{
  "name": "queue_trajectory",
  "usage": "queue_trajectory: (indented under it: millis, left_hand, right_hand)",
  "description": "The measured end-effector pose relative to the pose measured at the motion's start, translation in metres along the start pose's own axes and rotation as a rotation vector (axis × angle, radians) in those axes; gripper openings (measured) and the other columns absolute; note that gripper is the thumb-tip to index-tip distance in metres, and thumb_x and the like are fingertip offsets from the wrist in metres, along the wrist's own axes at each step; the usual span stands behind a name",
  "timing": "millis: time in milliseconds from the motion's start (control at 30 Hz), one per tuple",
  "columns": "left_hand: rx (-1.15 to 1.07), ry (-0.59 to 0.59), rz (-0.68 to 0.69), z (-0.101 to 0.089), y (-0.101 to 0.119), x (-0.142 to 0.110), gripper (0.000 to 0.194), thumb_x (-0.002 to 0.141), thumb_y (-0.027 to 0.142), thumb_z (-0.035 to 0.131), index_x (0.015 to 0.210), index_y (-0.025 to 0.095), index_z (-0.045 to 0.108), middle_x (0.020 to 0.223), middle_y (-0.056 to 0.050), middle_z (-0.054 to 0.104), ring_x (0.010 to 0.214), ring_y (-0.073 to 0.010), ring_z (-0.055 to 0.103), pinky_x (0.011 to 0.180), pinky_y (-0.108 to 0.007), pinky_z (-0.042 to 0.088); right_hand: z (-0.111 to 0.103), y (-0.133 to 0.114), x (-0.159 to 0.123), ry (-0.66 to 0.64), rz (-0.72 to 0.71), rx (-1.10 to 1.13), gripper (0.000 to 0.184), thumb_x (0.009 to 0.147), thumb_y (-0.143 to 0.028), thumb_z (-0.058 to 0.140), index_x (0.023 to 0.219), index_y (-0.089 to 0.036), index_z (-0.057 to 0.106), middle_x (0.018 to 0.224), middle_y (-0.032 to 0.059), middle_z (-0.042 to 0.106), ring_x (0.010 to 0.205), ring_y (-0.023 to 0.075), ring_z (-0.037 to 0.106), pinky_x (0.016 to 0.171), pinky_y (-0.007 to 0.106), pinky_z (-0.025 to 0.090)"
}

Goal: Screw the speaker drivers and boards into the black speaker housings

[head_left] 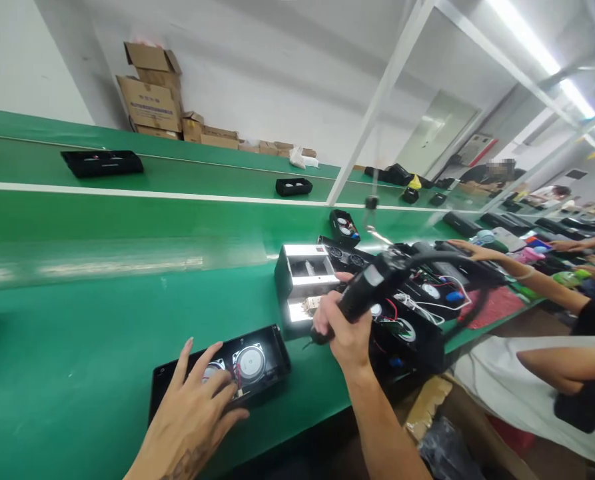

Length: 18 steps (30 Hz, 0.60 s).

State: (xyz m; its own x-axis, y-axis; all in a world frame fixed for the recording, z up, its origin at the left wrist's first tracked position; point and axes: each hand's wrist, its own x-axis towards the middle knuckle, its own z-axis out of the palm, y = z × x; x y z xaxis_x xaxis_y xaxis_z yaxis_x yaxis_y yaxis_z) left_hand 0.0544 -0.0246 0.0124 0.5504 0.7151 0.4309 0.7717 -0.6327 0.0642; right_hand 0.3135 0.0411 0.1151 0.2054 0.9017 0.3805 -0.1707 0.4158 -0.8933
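Note:
My left hand [197,393] lies over a black speaker housing [273,380] on the green bench, its fingers spread and the fingertips reaching inside. A round speaker driver [251,363] shows in the housing, and a second one is partly covered by the fingers. My right hand [348,333] is wrapped round a black electric screwdriver [367,287], whose bit points down and left, apart from the housing. Just behind the screwdriver tip stands a black and white box with a lit front, probably a screw feeder [307,251].
More opened black housings [407,330] with wires crowd the bench to my right. A co-worker's arm [537,280] reaches in there. Behind runs a green conveyor belt [202,175] carrying a few housings. Cardboard boxes [152,103] are stacked by the wall.

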Motion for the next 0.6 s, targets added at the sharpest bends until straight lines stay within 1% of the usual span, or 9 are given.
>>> queue_trajectory:
  millis: [67,133,233,300,400,500,600]
  left_hand:
    - [-0.041,-0.025,-0.057,-0.001,0.005,0.003,0.021,0.079,0.040,0.090,0.086,0.027,0.075,0.087,0.003,0.077,0.136,-0.0405,0.062,0.132,-0.069,0.007]
    - [-0.071,-0.038,-0.071,-0.002,0.008,0.006,0.017,0.080,0.034,0.089,0.084,0.028,0.073,0.084,0.005,0.076,0.136,-0.0378,0.062,0.134,-0.063,0.003]
    - [-0.088,-0.048,-0.067,-0.008,0.008,0.009,0.015,0.081,0.028,0.086,0.086,0.028,0.072,0.084,0.006,0.075,0.136,-0.0352,0.063,0.135,-0.056,0.000]
    - [-0.089,-0.056,-0.061,-0.012,0.007,0.011,0.014,0.082,0.024,0.084,0.090,0.028,0.073,0.086,0.007,0.076,0.137,-0.0342,0.063,0.136,-0.054,-0.001]
    - [-0.092,-0.063,-0.039,-0.015,0.005,0.011,0.013,0.086,0.024,0.080,0.097,0.028,0.074,0.091,0.008,0.077,0.138,-0.0326,0.062,0.136,-0.051,-0.001]
    - [-0.107,-0.060,-0.038,-0.014,0.005,0.010,0.010,0.088,0.026,0.079,0.095,0.028,0.073,0.092,0.008,0.077,0.139,-0.0331,0.062,0.135,-0.052,0.000]
    - [-0.124,-0.058,-0.058,-0.012,0.006,0.009,0.011,0.086,0.027,0.081,0.092,0.028,0.072,0.090,0.008,0.076,0.139,-0.0340,0.061,0.135,-0.054,0.002]
  right_hand:
    - [0.011,-0.005,-0.020,-0.036,-0.011,0.132,0.034,0.099,-0.024,0.068,0.126,-0.030,0.049,0.060,-0.0131,0.050,0.041,0.0087,0.043,0.043,0.022,0.042]
    - [0.024,-0.005,-0.039,-0.087,-0.025,0.225,0.032,0.102,-0.022,0.063,0.129,-0.031,0.047,0.063,-0.0122,0.050,0.042,0.0083,0.042,0.043,0.022,0.041]
    - [0.041,0.004,-0.058,-0.181,-0.039,0.275,0.035,0.105,-0.021,0.061,0.133,-0.033,0.045,0.068,-0.0106,0.052,0.046,0.0083,0.045,0.045,0.021,0.041]
    - [0.048,0.012,-0.064,-0.222,-0.033,0.261,0.036,0.105,-0.020,0.061,0.134,-0.033,0.046,0.069,-0.0104,0.053,0.048,0.0080,0.046,0.047,0.022,0.041]
    - [0.051,0.021,-0.066,-0.236,-0.010,0.225,0.032,0.106,-0.021,0.062,0.133,-0.032,0.049,0.069,-0.0105,0.052,0.048,0.0073,0.045,0.049,0.022,0.041]
    - [0.050,0.024,-0.066,-0.227,0.010,0.213,0.033,0.105,-0.023,0.063,0.134,-0.031,0.049,0.069,-0.0105,0.052,0.048,0.0075,0.045,0.049,0.022,0.041]
    - [0.051,0.023,-0.066,-0.224,0.024,0.203,0.033,0.105,-0.025,0.064,0.134,-0.030,0.049,0.068,-0.0106,0.052,0.046,0.0081,0.044,0.047,0.023,0.041]
